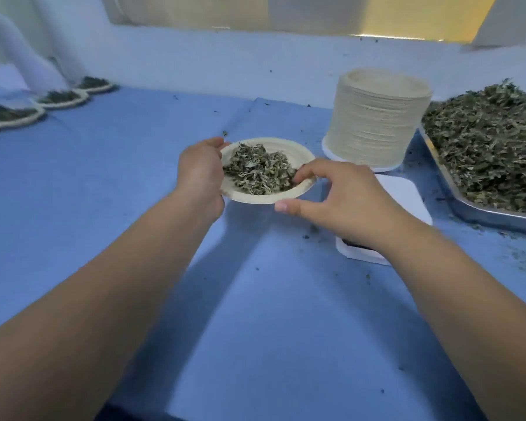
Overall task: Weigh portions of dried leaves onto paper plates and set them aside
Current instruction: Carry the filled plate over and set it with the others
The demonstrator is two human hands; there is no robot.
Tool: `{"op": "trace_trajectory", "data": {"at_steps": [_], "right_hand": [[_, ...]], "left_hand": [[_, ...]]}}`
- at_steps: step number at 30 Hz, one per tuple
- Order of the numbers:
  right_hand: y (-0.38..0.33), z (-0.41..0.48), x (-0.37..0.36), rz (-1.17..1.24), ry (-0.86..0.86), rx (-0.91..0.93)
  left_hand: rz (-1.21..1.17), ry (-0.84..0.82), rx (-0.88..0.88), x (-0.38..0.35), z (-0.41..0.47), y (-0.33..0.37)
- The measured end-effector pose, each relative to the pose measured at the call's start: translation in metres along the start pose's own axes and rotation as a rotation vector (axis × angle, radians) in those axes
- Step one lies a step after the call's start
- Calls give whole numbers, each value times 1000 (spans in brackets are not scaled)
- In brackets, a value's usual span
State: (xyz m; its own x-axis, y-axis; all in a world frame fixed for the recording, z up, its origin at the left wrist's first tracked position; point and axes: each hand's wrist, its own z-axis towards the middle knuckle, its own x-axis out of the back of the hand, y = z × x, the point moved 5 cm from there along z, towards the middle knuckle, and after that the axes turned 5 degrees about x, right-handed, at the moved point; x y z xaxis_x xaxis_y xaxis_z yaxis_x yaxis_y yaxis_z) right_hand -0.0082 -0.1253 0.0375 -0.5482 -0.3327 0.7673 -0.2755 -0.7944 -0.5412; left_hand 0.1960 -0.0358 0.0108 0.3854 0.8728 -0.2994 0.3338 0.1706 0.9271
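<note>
The metal tray (474,212) of dried leaves (492,153) runs off the right edge. The right hand (340,202) hides much of the white scale (404,192). Fingers of the left hand (199,177) vanish under the paper plate (252,199). The far-left filled plates (60,100) are blurred.

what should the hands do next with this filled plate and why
Probably carry the plate left and set it down beside the row of filled plates. The left hand and right hand grip its rim, it already holds leaves, and it is off the white scale, so weighing looks done.
</note>
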Motion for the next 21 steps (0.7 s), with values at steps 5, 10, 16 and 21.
{"op": "trace_trajectory", "data": {"at_steps": [5,10,16,21], "right_hand": [[-61,52,-87,118,-141,82],[-139,90,-184,180,-259,226],[-234,125,-291,194,-355,363],[-289,148,-359,73,-439,467]], "left_hand": [[5,185,-68,116,28,38],[174,393,-159,243,45,68],[524,588,-283,370,58,113],[844,556,-263,454,68,139]]}}
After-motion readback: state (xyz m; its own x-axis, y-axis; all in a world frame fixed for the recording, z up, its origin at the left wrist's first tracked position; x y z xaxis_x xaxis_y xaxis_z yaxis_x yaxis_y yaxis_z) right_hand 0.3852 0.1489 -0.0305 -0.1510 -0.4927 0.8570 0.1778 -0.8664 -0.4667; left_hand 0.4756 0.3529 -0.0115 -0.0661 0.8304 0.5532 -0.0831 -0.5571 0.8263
